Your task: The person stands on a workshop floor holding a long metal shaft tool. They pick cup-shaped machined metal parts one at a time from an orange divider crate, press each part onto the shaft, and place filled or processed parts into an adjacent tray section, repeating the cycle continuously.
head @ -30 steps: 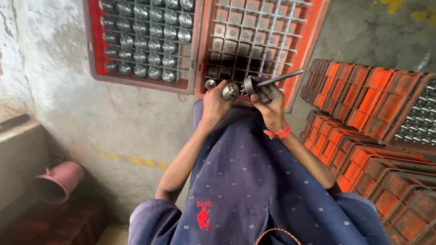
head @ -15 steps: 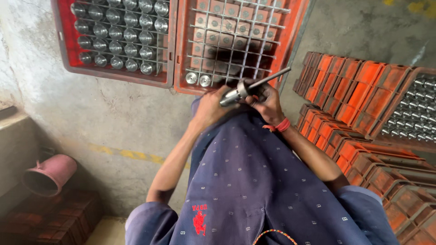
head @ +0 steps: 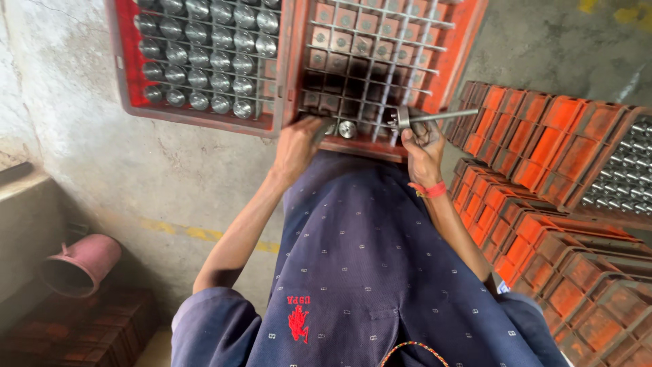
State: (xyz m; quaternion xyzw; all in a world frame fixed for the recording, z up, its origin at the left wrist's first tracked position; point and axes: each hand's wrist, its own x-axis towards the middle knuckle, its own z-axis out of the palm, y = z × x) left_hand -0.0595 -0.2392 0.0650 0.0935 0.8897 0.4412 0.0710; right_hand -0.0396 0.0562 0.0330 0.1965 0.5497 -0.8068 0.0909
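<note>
Two hands work at the red grid crate (head: 448,41), upper centre: our left hand (head: 299,146) pinches a metal cylinder (head: 329,127); our right hand (head: 422,141) clenches a steel rod tool (head: 435,117).

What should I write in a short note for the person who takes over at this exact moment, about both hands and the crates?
Left hand: at the near edge of the gridded red crate, fingers curled around something I cannot make out.
Right hand: holds a long metal tool over the same edge.
Things: one round metal part sits in the near row of this crate; most cells there look empty. The neighbouring red crate is full of shiny metal parts. Stacked orange crates stand to the right.
Done: one crate filled. Left: nearly all cells of the gridded one.
</note>
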